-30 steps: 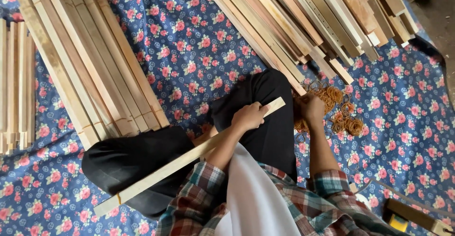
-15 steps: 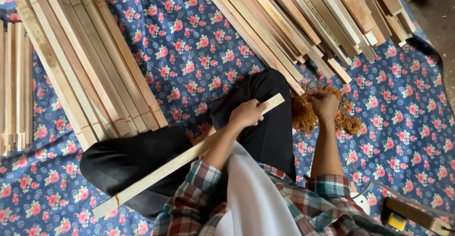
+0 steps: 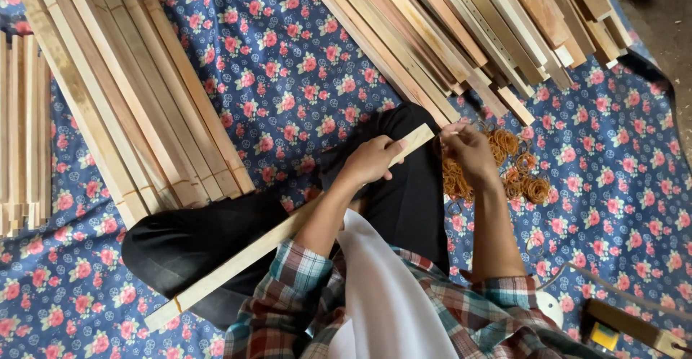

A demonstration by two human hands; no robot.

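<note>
- Left hand (image 3: 371, 161): grip wrapped around a long wooden slat (image 3: 281, 235) near its far end.
- Right hand (image 3: 470, 150): grip pinching rubber bands (image 3: 504, 171) just right of the slat's tip.

The wooden slats (image 3: 461, 34) run past the top edge, their far ends unseen.

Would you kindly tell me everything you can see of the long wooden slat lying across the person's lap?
The wooden slat is a long, thin, flat strip of pale, bare wood with squared ends. It lies slanted across the black trousers, its low end near the plaid sleeve, its high end by the rubber bands. A thin band seems to circle it near the low end. The left hand grips it near the high end; the right hand is at that tip.
</note>
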